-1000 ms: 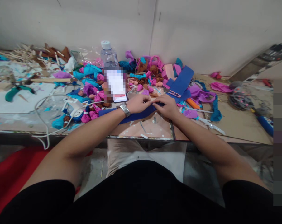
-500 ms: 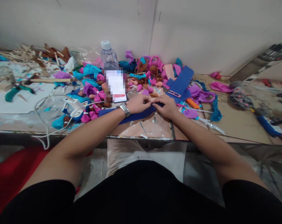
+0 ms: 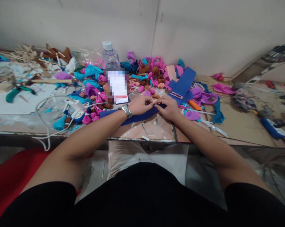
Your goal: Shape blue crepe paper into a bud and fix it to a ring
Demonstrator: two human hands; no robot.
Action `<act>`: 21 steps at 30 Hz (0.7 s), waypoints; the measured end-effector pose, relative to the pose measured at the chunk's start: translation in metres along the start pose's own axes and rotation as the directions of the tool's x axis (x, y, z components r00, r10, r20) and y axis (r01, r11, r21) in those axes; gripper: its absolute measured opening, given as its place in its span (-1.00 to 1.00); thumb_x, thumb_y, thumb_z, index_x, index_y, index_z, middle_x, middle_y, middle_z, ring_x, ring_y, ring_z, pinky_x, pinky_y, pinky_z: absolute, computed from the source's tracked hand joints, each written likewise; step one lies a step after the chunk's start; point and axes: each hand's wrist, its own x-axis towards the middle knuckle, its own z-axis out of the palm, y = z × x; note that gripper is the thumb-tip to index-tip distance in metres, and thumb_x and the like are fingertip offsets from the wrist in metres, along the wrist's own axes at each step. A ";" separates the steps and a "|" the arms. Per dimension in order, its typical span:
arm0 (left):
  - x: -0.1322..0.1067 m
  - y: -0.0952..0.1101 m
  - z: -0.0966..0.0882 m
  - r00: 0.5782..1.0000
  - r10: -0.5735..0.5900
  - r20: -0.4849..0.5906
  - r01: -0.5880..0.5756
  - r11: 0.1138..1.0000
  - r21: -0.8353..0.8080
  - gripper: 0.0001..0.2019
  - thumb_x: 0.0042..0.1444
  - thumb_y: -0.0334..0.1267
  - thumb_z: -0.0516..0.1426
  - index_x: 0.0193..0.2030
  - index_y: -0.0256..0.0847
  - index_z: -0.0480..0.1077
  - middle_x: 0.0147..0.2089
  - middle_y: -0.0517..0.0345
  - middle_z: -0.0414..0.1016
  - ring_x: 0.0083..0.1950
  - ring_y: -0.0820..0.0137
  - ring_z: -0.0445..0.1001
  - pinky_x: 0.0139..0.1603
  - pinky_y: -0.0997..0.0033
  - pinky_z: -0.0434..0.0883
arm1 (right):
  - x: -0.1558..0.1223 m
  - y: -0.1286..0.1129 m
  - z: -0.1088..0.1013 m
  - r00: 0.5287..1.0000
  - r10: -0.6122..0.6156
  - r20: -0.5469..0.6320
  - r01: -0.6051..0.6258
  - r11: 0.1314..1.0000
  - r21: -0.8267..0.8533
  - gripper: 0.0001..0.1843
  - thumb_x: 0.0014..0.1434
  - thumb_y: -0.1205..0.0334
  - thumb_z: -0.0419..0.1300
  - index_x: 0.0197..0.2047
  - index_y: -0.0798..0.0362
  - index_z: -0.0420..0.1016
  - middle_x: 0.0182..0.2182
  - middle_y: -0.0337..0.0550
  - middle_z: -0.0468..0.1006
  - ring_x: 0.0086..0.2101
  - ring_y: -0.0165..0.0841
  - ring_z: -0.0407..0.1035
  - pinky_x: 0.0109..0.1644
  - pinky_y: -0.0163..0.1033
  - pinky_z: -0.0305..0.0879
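A long strip of dark blue crepe paper lies along the table's front, its right end raised between my hands. My left hand, with a metal watch at the wrist, is closed in a pinch at the strip's upper edge. My right hand pinches the strip's right end, fingertips nearly touching those of the left. A thin pale stick pokes up between the fingertips; which hand grips it is hard to tell. Behind the right hand lie a wider blue crepe paper piece and a pink-handled cutter.
A phone leans before a water bottle. Crumpled pink, purple, blue and brown paper pieces heap around them. A white cable hangs over the front edge. Green-handled pliers lie left; an orange cutter lies right.
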 end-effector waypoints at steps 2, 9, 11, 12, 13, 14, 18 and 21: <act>0.000 0.000 0.000 1.000 0.002 0.000 -0.002 1.000 0.001 -0.74 0.29 -0.13 0.13 -0.28 -0.23 0.57 -0.36 0.13 0.58 -0.32 0.37 0.41 -0.24 0.33 0.23 | 0.000 0.001 0.000 1.000 -0.006 -0.002 0.006 1.000 -0.003 -0.89 0.31 0.13 0.33 -0.19 -0.06 0.69 -0.16 -0.04 0.74 -0.07 -0.09 0.59 0.12 0.07 0.50; -0.003 0.004 -0.001 0.999 0.043 -0.005 -0.042 0.998 0.055 -0.77 0.29 -0.16 0.15 -0.24 -0.22 0.59 -0.33 0.10 0.61 -0.30 0.33 0.46 -0.21 0.31 0.27 | 0.000 0.000 0.001 0.999 0.028 0.022 -0.028 1.000 0.001 -0.88 0.31 0.13 0.32 -0.23 -0.05 0.67 -0.21 -0.07 0.73 -0.12 -0.11 0.59 0.09 0.04 0.48; -0.004 0.005 -0.001 0.999 0.050 -0.008 -0.049 0.995 0.088 -0.78 0.29 -0.18 0.16 -0.23 -0.22 0.60 -0.34 0.10 0.60 -0.31 0.33 0.46 -0.20 0.31 0.28 | 0.000 -0.001 0.001 0.999 0.040 0.024 -0.040 0.999 0.011 -0.88 0.30 0.14 0.32 -0.24 -0.05 0.67 -0.23 -0.08 0.73 -0.13 -0.12 0.59 0.07 0.03 0.48; -0.004 0.005 -0.001 0.998 0.055 -0.007 -0.054 0.993 0.102 -0.79 0.28 -0.19 0.17 -0.22 -0.22 0.61 -0.34 0.10 0.60 -0.31 0.32 0.46 -0.19 0.30 0.28 | 0.000 -0.001 0.001 0.999 0.047 0.025 -0.048 0.999 0.018 -0.88 0.30 0.14 0.32 -0.25 -0.05 0.67 -0.23 -0.09 0.73 -0.14 -0.12 0.59 0.07 0.02 0.48; -0.004 0.005 -0.001 0.998 0.060 -0.004 -0.060 0.992 0.114 -0.80 0.28 -0.20 0.17 -0.22 -0.21 0.61 -0.35 0.10 0.60 -0.31 0.32 0.46 -0.19 0.30 0.28 | 0.000 -0.001 0.001 0.998 0.055 0.026 -0.056 0.998 0.024 -0.88 0.30 0.14 0.32 -0.25 -0.05 0.67 -0.23 -0.10 0.73 -0.14 -0.13 0.59 0.06 0.01 0.48; -0.004 0.005 -0.001 0.998 0.067 -0.003 -0.066 0.990 0.128 -0.80 0.28 -0.20 0.17 -0.21 -0.21 0.62 -0.35 0.09 0.60 -0.31 0.31 0.47 -0.19 0.30 0.28 | 0.000 -0.001 0.001 0.998 0.063 0.029 -0.064 0.997 0.031 -0.88 0.29 0.15 0.32 -0.25 -0.05 0.67 -0.24 -0.10 0.73 -0.15 -0.13 0.59 0.06 0.01 0.48; -0.005 0.003 0.001 0.996 0.087 -0.012 -0.083 0.975 0.206 -0.77 0.32 -0.16 0.16 -0.18 -0.19 0.63 -0.32 0.06 0.62 -0.28 0.27 0.51 -0.20 0.28 0.26 | 0.000 0.000 0.000 0.995 0.091 0.041 -0.093 0.994 0.052 -0.88 0.28 0.15 0.34 -0.27 -0.04 0.68 -0.27 -0.11 0.73 -0.18 -0.14 0.59 0.02 -0.02 0.48; -0.005 0.002 0.003 0.995 0.096 -0.021 -0.088 0.962 0.260 -0.75 0.33 -0.13 0.15 -0.16 -0.18 0.64 -0.31 0.03 0.63 -0.25 0.23 0.53 -0.22 0.26 0.23 | 0.000 0.002 0.000 0.993 0.113 0.045 -0.116 0.992 0.048 -0.87 0.27 0.14 0.34 -0.28 -0.04 0.68 -0.28 -0.12 0.73 -0.19 -0.15 0.59 0.00 -0.03 0.47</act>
